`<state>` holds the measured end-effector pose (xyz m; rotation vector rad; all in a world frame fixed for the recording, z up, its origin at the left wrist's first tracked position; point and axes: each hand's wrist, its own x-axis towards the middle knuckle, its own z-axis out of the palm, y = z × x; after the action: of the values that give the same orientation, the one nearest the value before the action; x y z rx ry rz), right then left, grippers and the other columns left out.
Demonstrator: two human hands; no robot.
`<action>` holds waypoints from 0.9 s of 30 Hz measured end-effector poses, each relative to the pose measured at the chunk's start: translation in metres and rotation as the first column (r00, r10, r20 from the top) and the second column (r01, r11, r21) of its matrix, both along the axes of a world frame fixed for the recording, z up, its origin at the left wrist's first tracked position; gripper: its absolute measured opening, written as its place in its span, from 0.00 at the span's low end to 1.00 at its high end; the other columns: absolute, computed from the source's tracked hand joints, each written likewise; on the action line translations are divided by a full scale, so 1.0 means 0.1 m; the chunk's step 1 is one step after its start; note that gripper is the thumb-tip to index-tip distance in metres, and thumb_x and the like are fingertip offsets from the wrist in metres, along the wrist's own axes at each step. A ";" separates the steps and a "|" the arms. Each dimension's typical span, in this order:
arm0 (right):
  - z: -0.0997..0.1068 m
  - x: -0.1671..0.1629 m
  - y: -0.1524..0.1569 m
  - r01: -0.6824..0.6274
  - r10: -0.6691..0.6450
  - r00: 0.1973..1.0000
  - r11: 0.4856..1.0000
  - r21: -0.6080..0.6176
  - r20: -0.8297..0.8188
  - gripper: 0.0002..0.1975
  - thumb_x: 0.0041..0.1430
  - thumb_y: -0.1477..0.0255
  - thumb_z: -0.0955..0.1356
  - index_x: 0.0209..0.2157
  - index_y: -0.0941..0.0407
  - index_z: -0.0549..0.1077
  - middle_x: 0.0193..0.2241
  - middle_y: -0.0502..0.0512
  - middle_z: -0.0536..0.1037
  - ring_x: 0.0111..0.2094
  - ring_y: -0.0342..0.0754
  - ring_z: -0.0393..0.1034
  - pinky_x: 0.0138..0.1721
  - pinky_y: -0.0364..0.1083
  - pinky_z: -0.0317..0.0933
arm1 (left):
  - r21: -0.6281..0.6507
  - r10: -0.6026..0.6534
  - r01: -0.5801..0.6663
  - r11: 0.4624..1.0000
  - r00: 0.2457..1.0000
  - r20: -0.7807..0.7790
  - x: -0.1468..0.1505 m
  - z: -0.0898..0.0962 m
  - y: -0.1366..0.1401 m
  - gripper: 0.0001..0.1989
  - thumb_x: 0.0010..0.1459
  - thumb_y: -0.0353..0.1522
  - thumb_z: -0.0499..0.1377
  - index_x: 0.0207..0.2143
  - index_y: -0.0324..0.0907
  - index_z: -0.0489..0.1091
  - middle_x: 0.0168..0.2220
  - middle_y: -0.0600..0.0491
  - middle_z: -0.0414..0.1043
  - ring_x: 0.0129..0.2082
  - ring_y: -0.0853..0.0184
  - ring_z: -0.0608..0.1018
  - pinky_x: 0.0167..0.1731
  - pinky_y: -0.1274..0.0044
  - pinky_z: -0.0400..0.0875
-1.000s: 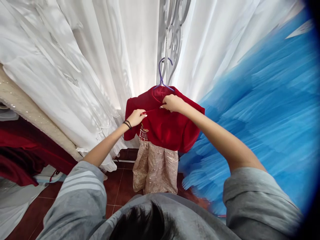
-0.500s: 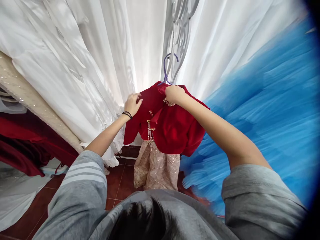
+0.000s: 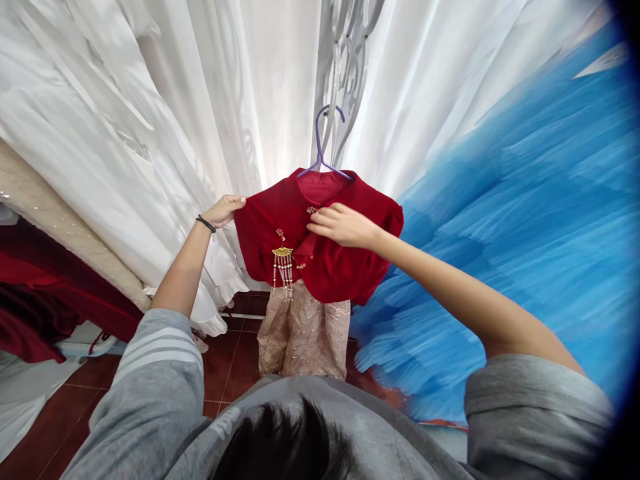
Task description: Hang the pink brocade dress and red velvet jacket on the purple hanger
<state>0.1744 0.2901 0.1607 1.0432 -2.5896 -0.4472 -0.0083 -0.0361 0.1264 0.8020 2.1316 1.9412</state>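
Observation:
A dark red velvet jacket [image 3: 350, 267] hangs on a purple hanger [image 3: 321, 143], its collar and both shoulders facing me. My left hand [image 3: 225, 211] pinches the jacket's left shoulder edge between thumb and fingers. My right hand [image 3: 346, 227] is at the front opening just below the collar, its fingers bent together on the cloth edge; the fingertips are partly hidden. A gold fan-shaped pendant [image 3: 283, 253] with beaded tassels dangles on the jacket's left front. Below the jacket hangs a shiny pinkish-beige skirt [image 3: 313, 340].
The hanger hooks on a white ornate metal frame [image 3: 345, 73]. White drapes [image 3: 200, 100] fall behind and to the left. A big blue tulle garment [image 3: 510, 220] fills the right side. Dark red clothes [image 3: 55, 287] lie at the far left, above a red tiled floor [image 3: 235, 367].
My left hand has moved left onto the shoulder edge. The right hand has slid down from the collar to the front opening. The jacket now hangs spread out, with its pendant facing forward.

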 end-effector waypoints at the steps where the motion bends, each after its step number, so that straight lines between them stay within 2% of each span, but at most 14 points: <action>1: -0.09 0.00 -0.03 -0.047 0.045 0.999 0.996 0.074 0.030 0.25 0.67 0.78 0.55 0.63 0.57 0.63 0.63 0.63 0.65 0.63 0.55 0.57 0.61 0.56 0.51 | -0.004 -0.004 0.005 1.000 0.999 0.034 0.02 0.03 0.00 0.22 0.38 0.49 0.70 0.25 0.40 0.75 0.27 0.47 0.78 0.37 0.53 0.82 0.42 0.62 0.78; 3: -0.22 -0.02 -0.13 -0.071 0.061 0.996 0.980 0.184 0.062 0.24 0.68 0.79 0.54 0.59 0.56 0.69 0.59 0.60 0.71 0.61 0.53 0.58 0.62 0.56 0.48 | -0.011 0.025 -0.024 1.000 0.998 0.064 0.06 0.08 0.02 0.18 0.39 0.45 0.69 0.22 0.41 0.73 0.25 0.48 0.77 0.35 0.55 0.82 0.40 0.64 0.79; 5: -0.20 -0.04 -0.29 -0.023 0.008 0.998 0.968 0.252 0.059 0.23 0.69 0.80 0.53 0.50 0.56 0.76 0.51 0.60 0.77 0.57 0.53 0.62 0.61 0.55 0.49 | -0.024 0.058 -0.057 0.998 0.996 0.060 0.12 0.10 0.07 0.16 0.41 0.44 0.67 0.21 0.41 0.71 0.25 0.49 0.76 0.34 0.56 0.82 0.37 0.67 0.79; 8: 0.14 0.00 -0.55 0.141 -0.185 0.972 0.951 0.274 0.142 0.15 0.66 0.78 0.60 0.42 0.59 0.79 0.41 0.61 0.80 0.46 0.54 0.70 0.51 0.52 0.58 | -0.030 0.103 -0.102 0.994 0.994 0.023 0.22 0.10 0.13 0.17 0.43 0.45 0.65 0.23 0.41 0.71 0.25 0.51 0.76 0.34 0.58 0.81 0.33 0.71 0.77; 10: 0.48 0.02 -0.71 0.169 -0.260 0.902 0.947 0.272 0.344 0.09 0.60 0.75 0.69 0.41 0.59 0.79 0.37 0.58 0.81 0.39 0.51 0.72 0.43 0.48 0.60 | -0.006 0.144 -0.144 0.990 0.989 -0.014 0.28 0.09 0.16 0.16 0.44 0.45 0.64 0.25 0.41 0.71 0.26 0.52 0.75 0.34 0.60 0.81 0.33 0.73 0.76; 12: 0.74 -0.02 -0.83 0.065 -0.164 0.820 0.979 0.194 0.549 0.10 0.57 0.70 0.73 0.40 0.59 0.80 0.34 0.53 0.81 0.36 0.48 0.71 0.39 0.45 0.59 | 0.012 0.187 -0.186 0.982 0.981 -0.045 0.33 0.08 0.18 0.15 0.46 0.44 0.62 0.26 0.41 0.71 0.27 0.52 0.75 0.35 0.61 0.80 0.35 0.74 0.76; 13: 0.81 -0.06 -0.87 0.019 -0.085 0.806 0.993 0.117 0.586 0.11 0.58 0.68 0.72 0.40 0.59 0.80 0.34 0.52 0.81 0.36 0.48 0.71 0.39 0.44 0.59 | 0.016 0.205 -0.205 0.979 0.977 -0.058 0.34 0.07 0.18 0.14 0.46 0.43 0.62 0.27 0.40 0.70 0.27 0.52 0.75 0.35 0.62 0.79 0.36 0.74 0.75; 14: 0.82 -0.13 -0.90 0.009 -0.024 0.826 1.000 0.030 0.563 0.11 0.61 0.67 0.71 0.41 0.58 0.80 0.36 0.52 0.81 0.37 0.47 0.71 0.39 0.44 0.59 | 0.015 0.219 -0.218 0.976 0.973 -0.069 0.35 0.07 0.19 0.14 0.47 0.43 0.61 0.28 0.40 0.70 0.28 0.52 0.75 0.35 0.63 0.79 0.37 0.74 0.75; 16: 0.69 -0.29 -0.94 0.100 -0.057 0.914 0.991 -0.088 0.401 0.12 0.63 0.69 0.68 0.45 0.59 0.78 0.41 0.55 0.81 0.41 0.49 0.72 0.39 0.44 0.57 | 0.001 0.227 -0.228 0.974 0.970 -0.081 0.37 0.07 0.19 0.15 0.47 0.43 0.60 0.30 0.40 0.71 0.28 0.52 0.75 0.35 0.63 0.78 0.37 0.75 0.74; 19: 0.31 -0.49 -0.96 0.262 -0.246 0.958 0.959 -0.104 0.151 0.13 0.65 0.74 0.64 0.48 0.60 0.77 0.45 0.63 0.79 0.46 0.54 0.72 0.37 0.46 0.55 | -0.048 0.226 -0.233 0.971 0.968 -0.112 0.40 0.08 0.17 0.18 0.48 0.44 0.60 0.35 0.39 0.72 0.31 0.52 0.76 0.36 0.63 0.78 0.38 0.75 0.73; 22: 0.01 -0.56 -0.94 0.221 -0.219 0.975 0.975 -0.035 0.046 0.16 0.67 0.77 0.58 0.46 0.62 0.76 0.44 0.67 0.79 0.48 0.56 0.70 0.40 0.49 0.55 | -0.133 0.203 -0.247 0.960 0.938 -0.279 0.46 0.07 0.18 0.22 0.49 0.45 0.60 0.42 0.39 0.72 0.40 0.50 0.77 0.42 0.60 0.78 0.44 0.72 0.73; 25: -0.10 -0.53 -0.90 0.164 -0.164 0.986 0.986 -0.017 -0.007 0.20 0.69 0.77 0.54 0.46 0.63 0.75 0.44 0.68 0.78 0.48 0.58 0.67 0.44 0.52 0.54 | -0.208 0.189 -0.341 0.917 0.828 -0.528 0.53 0.05 0.21 0.26 0.50 0.43 0.62 0.49 0.39 0.71 0.50 0.47 0.74 0.51 0.57 0.75 0.56 0.68 0.68; 27: -0.13 -0.48 -0.85 0.156 -0.159 0.986 0.986 -0.060 -0.050 0.21 0.69 0.76 0.53 0.50 0.63 0.73 0.47 0.68 0.76 0.49 0.58 0.66 0.46 0.53 0.55 | -0.245 0.198 -0.434 0.867 0.751 -0.630 0.56 0.03 0.24 0.27 0.50 0.41 0.63 0.51 0.39 0.69 0.53 0.45 0.72 0.54 0.55 0.72 0.59 0.66 0.65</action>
<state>0.1269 0.2046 0.1475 0.8001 -2.6306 -0.4316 0.0480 -0.0118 0.1294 1.1213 3.0775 1.4118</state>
